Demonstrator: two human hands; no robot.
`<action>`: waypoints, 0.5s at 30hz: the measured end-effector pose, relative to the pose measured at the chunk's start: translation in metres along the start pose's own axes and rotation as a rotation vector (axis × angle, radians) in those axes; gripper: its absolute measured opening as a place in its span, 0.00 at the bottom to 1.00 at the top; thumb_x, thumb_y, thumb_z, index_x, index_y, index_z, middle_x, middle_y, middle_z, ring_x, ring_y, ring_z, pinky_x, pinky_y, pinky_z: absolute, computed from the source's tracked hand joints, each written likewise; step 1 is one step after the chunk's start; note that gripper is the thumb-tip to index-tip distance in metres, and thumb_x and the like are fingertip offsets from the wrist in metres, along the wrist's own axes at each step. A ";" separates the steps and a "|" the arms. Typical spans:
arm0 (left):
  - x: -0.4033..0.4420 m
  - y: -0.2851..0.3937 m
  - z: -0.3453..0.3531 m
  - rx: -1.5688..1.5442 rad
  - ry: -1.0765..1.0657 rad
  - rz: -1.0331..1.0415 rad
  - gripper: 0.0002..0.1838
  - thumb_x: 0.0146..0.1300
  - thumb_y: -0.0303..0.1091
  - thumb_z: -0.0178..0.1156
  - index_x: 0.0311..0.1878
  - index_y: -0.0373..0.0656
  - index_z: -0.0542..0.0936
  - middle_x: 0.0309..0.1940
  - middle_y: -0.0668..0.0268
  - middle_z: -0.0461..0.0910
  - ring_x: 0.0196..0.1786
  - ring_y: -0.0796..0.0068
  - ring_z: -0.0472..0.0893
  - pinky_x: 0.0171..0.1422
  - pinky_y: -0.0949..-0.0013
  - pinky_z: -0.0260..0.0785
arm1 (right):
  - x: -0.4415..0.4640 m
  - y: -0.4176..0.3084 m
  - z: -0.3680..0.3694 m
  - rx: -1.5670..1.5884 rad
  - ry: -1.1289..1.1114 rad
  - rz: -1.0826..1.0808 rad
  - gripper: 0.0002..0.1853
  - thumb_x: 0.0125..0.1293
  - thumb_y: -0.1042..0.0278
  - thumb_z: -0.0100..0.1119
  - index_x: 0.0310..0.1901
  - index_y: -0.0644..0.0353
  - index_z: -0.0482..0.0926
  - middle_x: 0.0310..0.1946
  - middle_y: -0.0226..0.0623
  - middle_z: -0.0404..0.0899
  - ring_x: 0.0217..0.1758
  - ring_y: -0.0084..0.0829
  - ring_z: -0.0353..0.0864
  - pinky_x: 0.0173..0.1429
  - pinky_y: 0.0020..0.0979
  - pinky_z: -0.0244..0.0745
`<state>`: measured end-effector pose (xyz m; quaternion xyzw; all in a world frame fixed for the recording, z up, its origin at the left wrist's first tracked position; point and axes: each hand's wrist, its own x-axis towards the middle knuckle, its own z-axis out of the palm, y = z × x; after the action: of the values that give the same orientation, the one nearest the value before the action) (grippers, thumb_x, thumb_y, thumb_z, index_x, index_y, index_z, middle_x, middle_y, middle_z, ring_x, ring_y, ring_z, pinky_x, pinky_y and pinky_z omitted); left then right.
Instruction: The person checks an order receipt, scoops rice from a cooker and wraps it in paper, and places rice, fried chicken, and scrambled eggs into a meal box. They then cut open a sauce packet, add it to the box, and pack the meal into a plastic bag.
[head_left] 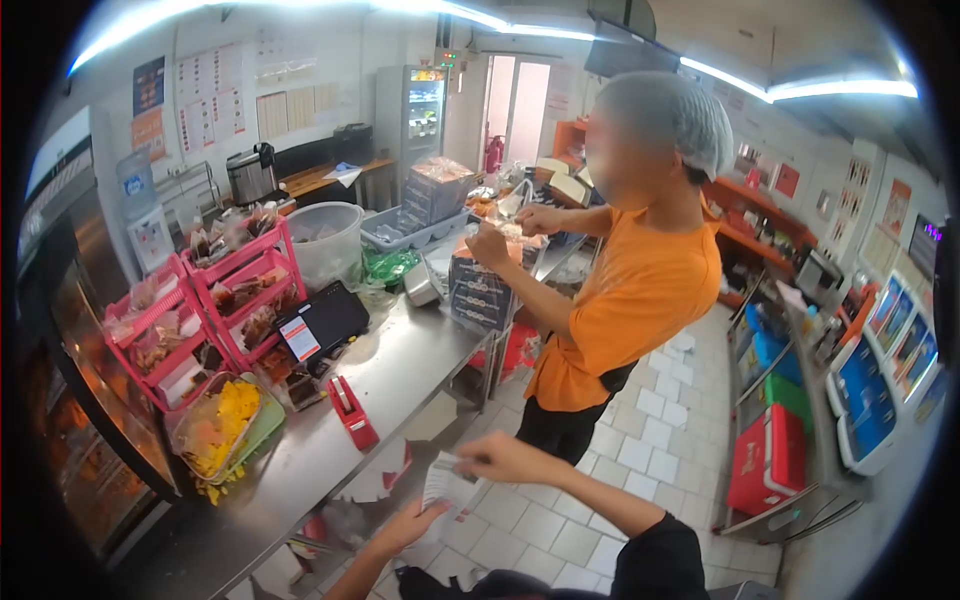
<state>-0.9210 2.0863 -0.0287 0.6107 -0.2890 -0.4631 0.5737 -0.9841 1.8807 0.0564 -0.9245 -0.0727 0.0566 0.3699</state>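
Note:
Low in front of me, over the floor beside the steel counter (420,345), my two hands hold a white printed paper slip (440,480). My left hand (412,522) grips its lower left edge between thumb and fingers. The upper right edge is pinched by my right hand (508,458), fingers bent. Something pale and thin, perhaps a clear plastic bag, hangs below the slip; I cannot make out which. Nearest on the counter lies a red tape dispenser (352,412). Behind it stands a black tablet (330,322) with a lit white-and-orange panel.
A co-worker in an orange shirt (645,290) stands ahead, hands above a dark patterned box (483,290). Pink racks (245,300) of packets and a tray of yellow packets (225,425) line the counter's left. A red cooler box (768,462) sits on the right shelf.

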 end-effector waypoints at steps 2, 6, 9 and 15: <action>-0.002 -0.001 0.011 0.040 0.007 -0.095 0.15 0.65 0.37 0.48 0.47 0.36 0.74 0.39 0.64 0.78 0.44 0.77 0.75 0.53 0.74 0.63 | -0.007 0.018 0.001 0.055 0.291 -0.226 0.10 0.55 0.75 0.55 0.39 0.66 0.75 0.27 0.49 0.76 0.27 0.40 0.76 0.33 0.29 0.70; -0.010 -0.028 0.019 0.133 -0.097 -0.059 0.15 0.64 0.39 0.50 0.46 0.37 0.74 0.38 0.66 0.77 0.44 0.77 0.75 0.52 0.73 0.63 | -0.024 0.032 -0.022 0.161 0.381 -0.197 0.08 0.55 0.73 0.57 0.35 0.67 0.76 0.25 0.45 0.76 0.24 0.34 0.75 0.33 0.29 0.70; -0.019 -0.040 0.035 0.043 -0.078 -0.099 0.15 0.63 0.39 0.51 0.46 0.37 0.74 0.38 0.66 0.77 0.44 0.77 0.74 0.52 0.72 0.63 | -0.041 0.035 -0.024 0.177 0.409 -0.246 0.09 0.55 0.69 0.58 0.35 0.64 0.76 0.21 0.48 0.73 0.20 0.34 0.67 0.29 0.30 0.67; -0.022 -0.056 0.056 0.026 -0.071 -0.090 0.16 0.63 0.40 0.51 0.47 0.37 0.73 0.36 0.67 0.77 0.43 0.77 0.74 0.51 0.73 0.64 | -0.066 0.038 -0.010 0.214 0.404 -0.241 0.16 0.56 0.67 0.60 0.46 0.59 0.73 0.28 0.35 0.78 0.25 0.22 0.71 0.32 0.24 0.68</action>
<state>-0.9904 2.0917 -0.0730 0.6136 -0.2873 -0.5058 0.5339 -1.0441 1.8353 0.0406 -0.8573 -0.1005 -0.1662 0.4767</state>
